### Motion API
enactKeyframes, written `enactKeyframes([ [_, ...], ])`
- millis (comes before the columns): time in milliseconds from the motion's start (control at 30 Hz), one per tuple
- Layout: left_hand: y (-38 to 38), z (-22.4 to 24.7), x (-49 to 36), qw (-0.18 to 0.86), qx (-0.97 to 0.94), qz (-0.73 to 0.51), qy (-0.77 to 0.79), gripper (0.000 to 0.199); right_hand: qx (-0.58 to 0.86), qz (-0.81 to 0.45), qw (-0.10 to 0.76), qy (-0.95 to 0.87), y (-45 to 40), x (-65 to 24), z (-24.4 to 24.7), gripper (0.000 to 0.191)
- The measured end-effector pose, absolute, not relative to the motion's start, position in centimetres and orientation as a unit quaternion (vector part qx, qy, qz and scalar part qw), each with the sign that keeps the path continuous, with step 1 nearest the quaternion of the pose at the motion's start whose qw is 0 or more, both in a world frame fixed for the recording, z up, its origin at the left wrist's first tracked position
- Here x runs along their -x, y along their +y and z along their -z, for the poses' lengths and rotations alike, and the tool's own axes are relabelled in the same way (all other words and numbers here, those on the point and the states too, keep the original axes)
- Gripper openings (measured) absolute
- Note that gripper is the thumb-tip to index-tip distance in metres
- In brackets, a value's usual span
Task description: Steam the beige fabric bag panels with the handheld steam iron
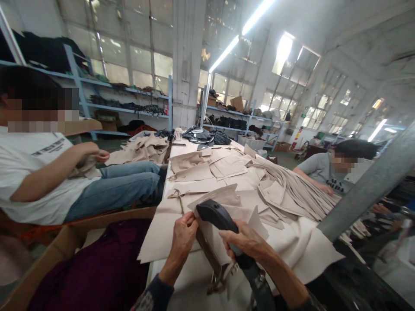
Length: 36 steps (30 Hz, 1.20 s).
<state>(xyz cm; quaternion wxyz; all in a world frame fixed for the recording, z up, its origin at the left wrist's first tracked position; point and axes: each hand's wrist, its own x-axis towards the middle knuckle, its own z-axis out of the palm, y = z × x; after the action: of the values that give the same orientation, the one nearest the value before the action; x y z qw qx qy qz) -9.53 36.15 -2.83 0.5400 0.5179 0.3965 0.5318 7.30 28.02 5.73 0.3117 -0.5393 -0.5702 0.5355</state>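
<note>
My right hand (244, 239) is wrapped around the handle of a black hand-held power tool (216, 214) with a curved, rounded head. A dark hose or cable runs from its lower end toward me. My left hand (185, 233) is closed in a pinch at the edge of a beige fabric piece (214, 235), right beside the tool's head. What exactly lies between those fingertips is partly hidden. Below the tool a brown strap (205, 248) with metal hardware (216, 283) hangs along the beige piece.
Beige pieces (227, 166) and a bundle of long strips (293, 185) cover the white table (166, 183). A cardboard box (42, 263) with purple cloth (97, 268) stands at left. Co-workers sit left (48, 168) and right (319, 166). A slanted metal post (366, 194) rises right.
</note>
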Motion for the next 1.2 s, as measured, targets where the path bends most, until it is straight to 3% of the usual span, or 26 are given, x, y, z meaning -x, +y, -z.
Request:
enactKeyframes([
  [233, 34.3, 4.1, 8.5, 0.566, -0.467, -0.553, 0.395, 0.011, 0.562, -0.502, 0.369, -0.544, 28.6, -8.6, -6.4, 0.035],
  [433, 34.0, 3.6, 7.8, 0.624, -0.423, -0.556, 0.349, 0.018, 0.556, -0.527, 0.334, -0.549, 25.8, -9.4, -6.0, 0.033],
  [600, 33.1, 3.3, 7.8, 0.59, -0.49, -0.541, 0.345, 0.011, 0.571, -0.532, 0.33, -0.531, 26.1, -9.2, -6.0, 0.038],
  [800, 34.6, 1.0, 8.6, 0.537, -0.463, -0.593, 0.382, 0.034, 0.567, -0.495, 0.383, -0.535, 25.3, -11.2, -8.6, 0.04],
  [933, 37.9, -4.6, 10.0, 0.376, -0.531, -0.649, 0.395, 0.035, 0.56, -0.482, 0.409, -0.535, 22.0, -12.7, -9.9, 0.038],
  [1067, 38.4, -11.4, 10.1, 0.08, -0.61, -0.677, 0.403, 0.033, 0.58, -0.465, 0.422, -0.518, 18.7, -13.6, -10.2, 0.035],
  [1200, 36.6, -11.6, 8.5, -0.114, -0.712, -0.62, 0.31, 0.028, 0.589, -0.453, 0.417, -0.523, 16.0, -14.9, -9.5, 0.037],
])
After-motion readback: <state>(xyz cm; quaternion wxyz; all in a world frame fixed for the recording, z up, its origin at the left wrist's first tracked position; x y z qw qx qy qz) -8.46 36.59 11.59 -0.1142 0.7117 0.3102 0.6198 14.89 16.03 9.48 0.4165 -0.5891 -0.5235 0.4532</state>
